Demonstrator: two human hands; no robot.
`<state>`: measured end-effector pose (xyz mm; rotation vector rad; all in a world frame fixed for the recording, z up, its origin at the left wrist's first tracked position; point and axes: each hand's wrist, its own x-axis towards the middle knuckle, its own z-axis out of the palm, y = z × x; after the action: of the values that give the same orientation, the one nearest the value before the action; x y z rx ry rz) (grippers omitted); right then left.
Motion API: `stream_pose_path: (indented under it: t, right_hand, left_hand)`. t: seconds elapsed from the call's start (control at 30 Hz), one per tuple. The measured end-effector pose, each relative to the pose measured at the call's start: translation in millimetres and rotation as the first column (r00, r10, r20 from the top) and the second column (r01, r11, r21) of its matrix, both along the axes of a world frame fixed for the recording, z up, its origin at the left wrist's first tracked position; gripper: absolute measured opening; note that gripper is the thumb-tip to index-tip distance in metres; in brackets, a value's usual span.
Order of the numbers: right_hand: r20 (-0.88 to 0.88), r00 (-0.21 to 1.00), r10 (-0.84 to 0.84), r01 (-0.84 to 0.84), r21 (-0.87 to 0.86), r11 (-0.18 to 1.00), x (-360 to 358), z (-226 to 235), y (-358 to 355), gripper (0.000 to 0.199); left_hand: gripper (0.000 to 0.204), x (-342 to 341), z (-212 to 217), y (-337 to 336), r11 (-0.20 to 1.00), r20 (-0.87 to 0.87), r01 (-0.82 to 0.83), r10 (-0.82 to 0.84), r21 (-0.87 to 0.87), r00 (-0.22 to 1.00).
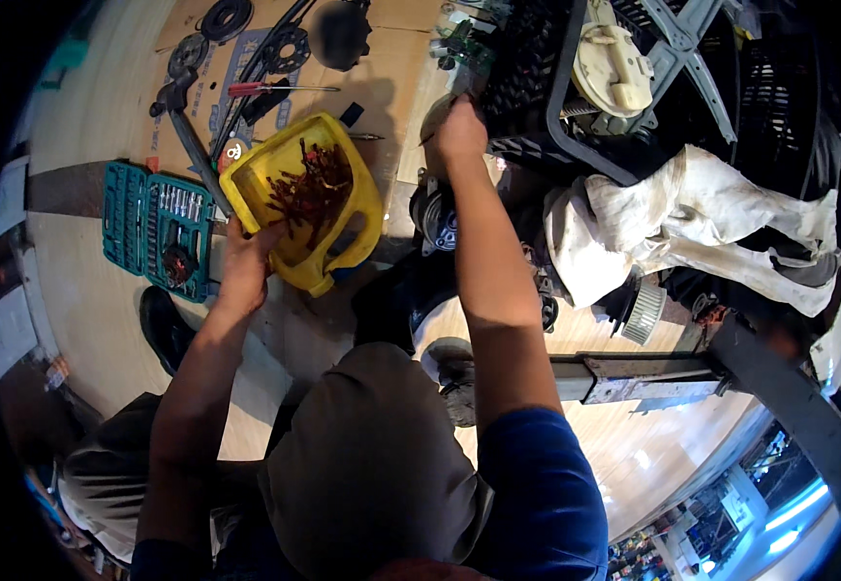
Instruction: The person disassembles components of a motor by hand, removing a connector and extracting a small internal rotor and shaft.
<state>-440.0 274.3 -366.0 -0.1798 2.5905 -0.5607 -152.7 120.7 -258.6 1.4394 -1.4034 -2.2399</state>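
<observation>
My left hand (246,263) grips the near left rim of a yellow plastic container (366,208), which looks like a cut-open jug with a handle hole. Inside it lies a tangle of thin reddish-brown pieces (316,194). My right hand (461,133) is closed at the left side of a black plastic crate (527,87); what its fingers hold, if anything, is too small to name. Above the container, a red-handled screwdriver (256,89) lies on a cardboard sheet (173,107).
Left of the container sits an open teal socket set (125,218). Black round parts (340,34) lie on the cardboard. A dirty white cloth (624,218) drapes by the crate, which holds a cream plastic part (614,68). A metal beam (634,376) crosses at right.
</observation>
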Motion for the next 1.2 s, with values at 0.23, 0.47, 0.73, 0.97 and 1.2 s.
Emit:
stream_pose_path:
  t: [0.23,0.47,0.73,0.97,1.2]
  right_hand:
    - [-0.434,0.891,0.134,-0.382,-0.557,0.738,113,71,-17,0.014]
    - [-0.061,0.964,0.261,-0.258,0.043,0.965,49,55,-16,0.018]
    - [-0.018,0.998,0.052,-0.05,0.121,0.991,14,9,-23,0.021]
    - [-0.284,0.937,0.204,-0.324,-0.488,0.81,95,83,-28,0.018]
    - [-0.311,0.922,0.228,-0.224,0.05,0.973,115,109,23,0.065]
  left_hand:
    - [0.047,0,0,1,0.999,-0.012,0.023,-0.023,0.04,1.0]
    - [0.045,-2,4,3,0.998,0.013,0.055,-0.055,0.005,0.998]
    - [0.048,-6,7,7,1.0,0.047,-0.006,0.005,0.018,0.999]
    - [0.051,-3,5,8,1.0,0.119,0.01,-0.01,-0.007,0.993]
    - [0.051,5,-4,0,1.0,0.026,0.022,-0.022,0.003,0.999]
